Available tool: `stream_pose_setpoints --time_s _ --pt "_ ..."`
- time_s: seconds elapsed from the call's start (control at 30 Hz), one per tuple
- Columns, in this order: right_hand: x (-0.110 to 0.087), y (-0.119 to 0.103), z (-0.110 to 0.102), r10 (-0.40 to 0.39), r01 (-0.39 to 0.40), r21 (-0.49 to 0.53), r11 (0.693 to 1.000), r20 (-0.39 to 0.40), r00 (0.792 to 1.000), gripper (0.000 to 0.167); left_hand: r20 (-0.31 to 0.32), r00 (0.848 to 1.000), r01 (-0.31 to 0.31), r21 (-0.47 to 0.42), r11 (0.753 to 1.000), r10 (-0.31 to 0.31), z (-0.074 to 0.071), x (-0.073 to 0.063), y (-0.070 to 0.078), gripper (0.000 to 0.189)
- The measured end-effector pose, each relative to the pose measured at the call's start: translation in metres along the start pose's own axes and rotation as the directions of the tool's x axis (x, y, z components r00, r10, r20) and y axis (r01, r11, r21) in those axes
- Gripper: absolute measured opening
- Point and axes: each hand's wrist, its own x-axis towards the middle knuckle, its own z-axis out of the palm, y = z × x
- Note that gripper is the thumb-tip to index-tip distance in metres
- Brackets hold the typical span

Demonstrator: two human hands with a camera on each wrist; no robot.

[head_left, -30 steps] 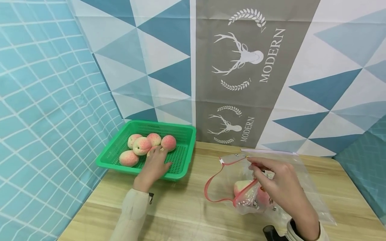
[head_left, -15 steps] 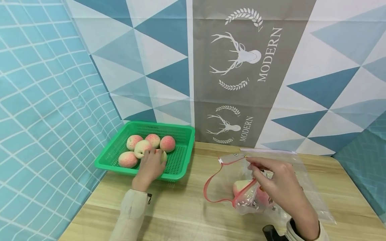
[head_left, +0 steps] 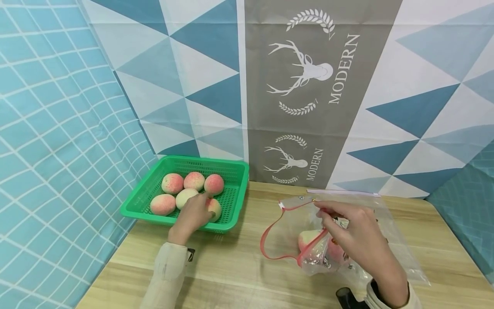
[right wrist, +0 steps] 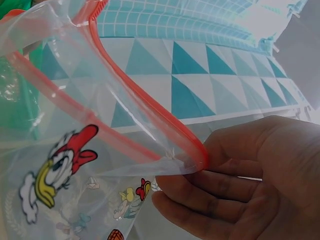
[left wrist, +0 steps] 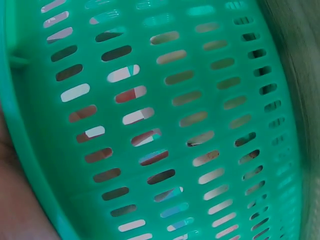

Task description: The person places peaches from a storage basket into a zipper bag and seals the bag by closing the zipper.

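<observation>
Peach (head_left: 215,211) at the front right of the green plastic basket (head_left: 162,219), beside five others. Assessed as light, rounded and liable to roll; best taken around its widest part. The left hand (head_left: 189,216) reaches over the basket's front rim, back upward. Its grip curls index finger and thumb around the peach; firmness of hold cannot be told.

Clear zip bag (head_left: 399,234) on the desk (head_left: 231,272), mouth gaping toward the basket, peaches showing through its film. Judged limp and slippery; the stiffer red zip strip (head_left: 263,245) offers better purchase. The right hand (head_left: 359,236) comes from the near right, its grip pinching that strip between thumb and index finger.
</observation>
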Motion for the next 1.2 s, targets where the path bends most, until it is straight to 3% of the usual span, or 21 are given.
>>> stream_pose_setpoints --time_s 0.47,0.97,1.2 --pt "-0.0009 -0.0014 0.0019 0.008 -0.008 -0.007 1.000 0.002 1.000 0.030 0.075 0.997 0.008 -0.022 1.000 -0.007 0.0004 0.0028 -0.0029 0.049" --pt "0.0007 -0.0020 0.0039 -0.001 0.001 -0.023 1.000 0.005 1.000 0.024 0.000 0.998 -0.059 0.006 0.998 0.059 -0.0031 0.0007 -0.0030 0.042" --pt "0.0002 -0.0009 0.0041 0.003 -0.003 -0.046 0.999 0.000 1.000 0.027 -0.025 0.997 -0.075 0.009 0.997 0.075 -0.0055 0.0008 0.0007 0.048"
